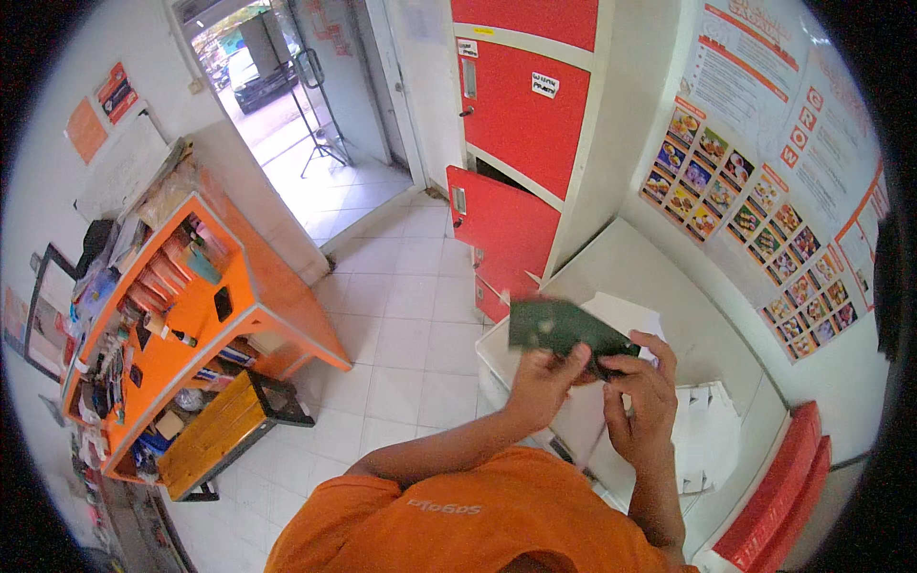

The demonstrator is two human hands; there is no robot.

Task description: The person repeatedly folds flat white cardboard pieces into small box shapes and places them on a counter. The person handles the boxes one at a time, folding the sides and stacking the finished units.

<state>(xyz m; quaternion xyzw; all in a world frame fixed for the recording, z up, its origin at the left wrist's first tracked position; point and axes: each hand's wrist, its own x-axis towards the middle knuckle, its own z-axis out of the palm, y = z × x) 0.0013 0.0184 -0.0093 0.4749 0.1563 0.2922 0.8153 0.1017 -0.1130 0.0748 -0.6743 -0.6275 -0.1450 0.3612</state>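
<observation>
A dark green, flat, box-like thing (pixel 559 323) is held up in front of me over the pale table; motion blurs it, and I cannot make out its exact kind. My left hand (pixel 552 380) is closed on its lower edge, the thumb lying on its face. At its right end, where a black part shows, my right hand (pixel 645 396) grips it with bent fingers. White sheets of paper (pixel 626 313) lie on the table behind it. By my right wrist rests a white paper piece with cut slots (pixel 705 435).
Red lockers (pixel 525 115) stand ahead, one door (pixel 506 222) ajar. An orange desk (pixel 272 304) with clutter and a wooden bench (pixel 224 430) are at left. Red boxes (pixel 778 501) sit at the table's right end. A doorway (pixel 287 115) opens beyond the tiled floor.
</observation>
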